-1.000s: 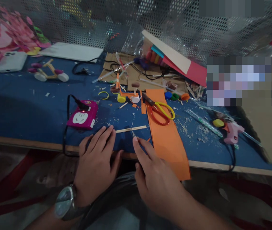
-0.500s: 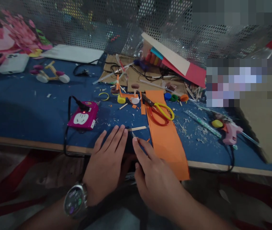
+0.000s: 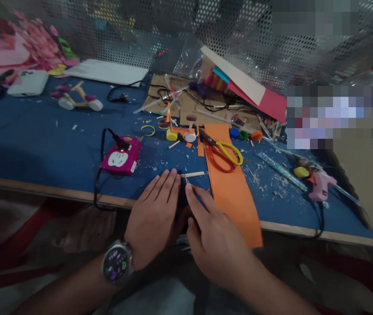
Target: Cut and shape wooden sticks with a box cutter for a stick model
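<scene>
My left hand (image 3: 152, 218), wearing a watch (image 3: 117, 261), lies flat with its fingers stretched out near the table's front edge. Its fingertips cover one end of a thin wooden stick (image 3: 193, 174), whose other end sticks out to the right. Beside it, my right hand (image 3: 214, 236) is closed round a thin metal blade (image 3: 185, 176), index finger along the top. The blade's tip stands across the stick, close to my left fingertips. Most of the blade's handle is hidden under my right hand. An orange paper strip (image 3: 232, 192) lies right of the stick, with scissors (image 3: 221, 151) on it.
On the left stands a magenta power socket box (image 3: 121, 155) with a black cable. Behind are a small orange toy scooter (image 3: 181, 130), another toy scooter (image 3: 78, 98) and cardboard (image 3: 199, 111). A pink glue gun (image 3: 321, 186) lies at right, near bottle caps (image 3: 244, 134) and scraps.
The whole view has shifted slightly, so things on the table appear a little further right. Both hands keep nearly the same pose at the stick; the blade stays across it.
</scene>
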Motion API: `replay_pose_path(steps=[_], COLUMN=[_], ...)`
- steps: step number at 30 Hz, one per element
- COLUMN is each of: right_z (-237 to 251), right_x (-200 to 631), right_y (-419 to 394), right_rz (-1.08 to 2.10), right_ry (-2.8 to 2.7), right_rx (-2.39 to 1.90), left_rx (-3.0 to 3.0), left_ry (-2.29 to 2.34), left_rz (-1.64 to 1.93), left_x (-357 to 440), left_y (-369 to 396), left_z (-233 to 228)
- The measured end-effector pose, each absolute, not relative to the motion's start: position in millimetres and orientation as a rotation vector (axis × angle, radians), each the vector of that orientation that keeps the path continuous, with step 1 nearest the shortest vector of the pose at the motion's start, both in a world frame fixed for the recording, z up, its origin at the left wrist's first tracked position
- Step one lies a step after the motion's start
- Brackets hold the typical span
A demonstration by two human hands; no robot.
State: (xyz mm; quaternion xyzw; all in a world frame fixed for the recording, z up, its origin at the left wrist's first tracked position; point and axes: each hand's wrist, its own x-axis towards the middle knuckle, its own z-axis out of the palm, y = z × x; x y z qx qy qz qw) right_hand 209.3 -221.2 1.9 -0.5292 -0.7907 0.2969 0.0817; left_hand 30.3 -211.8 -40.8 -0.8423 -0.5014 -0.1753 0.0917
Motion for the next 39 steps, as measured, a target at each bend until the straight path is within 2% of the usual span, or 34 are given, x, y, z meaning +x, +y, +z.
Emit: replay_pose_path(steps=[11,39], right_z=[0.0,-17.1], right_x=[210.5,209.6], right_y=[-232.6,-237.0], right_rz=[0.889,0.572], right_ry=[-2.31,-2.269], right_rx=[-1.608,-1.513], left_rx=[-2.463,-2.444], left_ry=[-1.488,-1.44], left_rz=[-0.474,-0.497], left_x=[34.4,31.7], left_y=[-210.3,-209.4], left_z=[-43.5,-49.0])
